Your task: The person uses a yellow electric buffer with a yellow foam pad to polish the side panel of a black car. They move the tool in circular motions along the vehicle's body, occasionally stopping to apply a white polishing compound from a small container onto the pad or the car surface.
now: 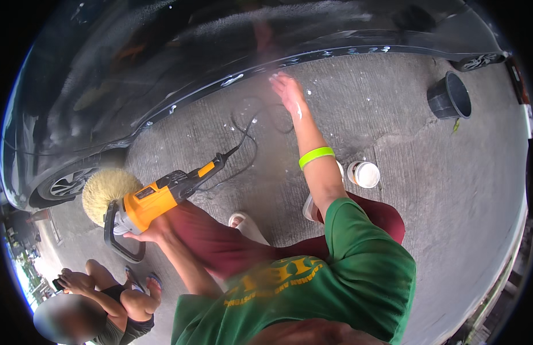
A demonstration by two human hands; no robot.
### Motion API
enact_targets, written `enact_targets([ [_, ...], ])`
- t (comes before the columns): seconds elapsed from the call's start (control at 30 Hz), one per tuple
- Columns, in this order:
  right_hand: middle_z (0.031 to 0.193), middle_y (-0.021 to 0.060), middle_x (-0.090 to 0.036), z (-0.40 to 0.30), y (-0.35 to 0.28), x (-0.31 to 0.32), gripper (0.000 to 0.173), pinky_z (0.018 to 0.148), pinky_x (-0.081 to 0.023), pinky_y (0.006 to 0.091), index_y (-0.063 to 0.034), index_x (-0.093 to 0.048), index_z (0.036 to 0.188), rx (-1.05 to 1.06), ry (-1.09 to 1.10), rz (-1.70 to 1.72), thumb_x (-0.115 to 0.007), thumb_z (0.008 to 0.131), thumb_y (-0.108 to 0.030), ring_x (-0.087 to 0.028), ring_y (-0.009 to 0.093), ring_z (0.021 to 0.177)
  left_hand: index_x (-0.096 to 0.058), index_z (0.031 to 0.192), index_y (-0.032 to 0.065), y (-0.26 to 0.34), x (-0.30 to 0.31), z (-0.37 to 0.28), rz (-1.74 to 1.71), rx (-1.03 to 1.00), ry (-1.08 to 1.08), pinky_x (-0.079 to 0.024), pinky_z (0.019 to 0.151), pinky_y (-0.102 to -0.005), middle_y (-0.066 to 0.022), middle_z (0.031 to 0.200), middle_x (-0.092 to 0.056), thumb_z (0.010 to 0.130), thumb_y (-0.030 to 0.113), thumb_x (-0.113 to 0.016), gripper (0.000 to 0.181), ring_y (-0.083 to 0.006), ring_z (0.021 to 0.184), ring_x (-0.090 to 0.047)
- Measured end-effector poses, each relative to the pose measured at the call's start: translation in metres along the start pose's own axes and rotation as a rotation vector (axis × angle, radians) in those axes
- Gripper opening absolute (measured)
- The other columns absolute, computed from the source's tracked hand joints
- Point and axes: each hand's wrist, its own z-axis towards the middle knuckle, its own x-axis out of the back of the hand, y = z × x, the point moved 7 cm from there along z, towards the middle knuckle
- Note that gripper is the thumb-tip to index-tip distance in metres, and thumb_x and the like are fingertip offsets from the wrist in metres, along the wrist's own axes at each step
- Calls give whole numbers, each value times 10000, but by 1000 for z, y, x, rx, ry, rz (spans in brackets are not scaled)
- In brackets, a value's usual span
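Observation:
My left hand [151, 230] holds an orange and black electric car polisher [152, 202] from below at its head, which rests by my left knee. The polisher carries a fluffy cream wool pad [107, 192] and a black loop handle [115, 241]. Its handle end points away from me, where the power cord [254, 144] trails on the concrete. My right hand [288, 88] reaches out, empty, fingers extended close to the lower sill of a dark car [197, 47]. White paste is smeared on my right wrist, and dabs of white paste [232, 80] dot the sill.
An open white-topped tub [364, 174] stands by my right knee, partly beside another container. A black bucket [448, 95] lies tilted-looking at the right. At lower left a person [120, 297] squats, holding a dark device. The car's wheel [72, 181] is near the pad.

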Motion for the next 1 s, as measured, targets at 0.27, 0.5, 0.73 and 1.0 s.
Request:
enact_targets([
  [0.27, 1520, 219, -387, 53, -118, 109, 608, 1074, -395, 488, 16, -346, 1461, 50, 193, 42, -394, 1033, -413, -433, 327, 1375, -355, 1513, 62, -31, -18, -8, 80, -33, 7, -229, 1185, -594, -186, 1526, -403, 838, 847, -300, 1037, -409, 1413, -357],
  [0.5, 1374, 227, -560, 68, -214, 176, 727, 880, -547, 443, -62, -174, 1545, 87, 372, -254, -307, 1035, -564, -674, 365, 1079, -344, 1513, 29, -16, -31, -46, 119, -78, 127, -223, 1182, -595, -214, 1535, -377, 876, 831, -176, 1038, -429, 1412, -348],
  [0.73, 1131, 236, -677, 80, -319, 332, 582, 840, -566, 419, -13, -366, 1429, 608, 703, -198, -395, 1045, -449, -716, 303, 884, -351, 1500, 4, -35, -58, -56, 213, -112, 123, -238, 1182, -596, -219, 1533, -374, 908, 788, -172, 998, -428, 1410, -350],
  [1.0, 1064, 271, -695, 46, -357, 251, 469, 911, -511, 491, 81, -680, 1127, 1315, 1065, -1376, -524, 985, -338, -673, 447, 946, -386, 1483, -1, -25, -60, -74, 232, -155, 152, -254, 1180, -589, -221, 1525, -388, 921, 761, -157, 974, -434, 1400, -363],
])
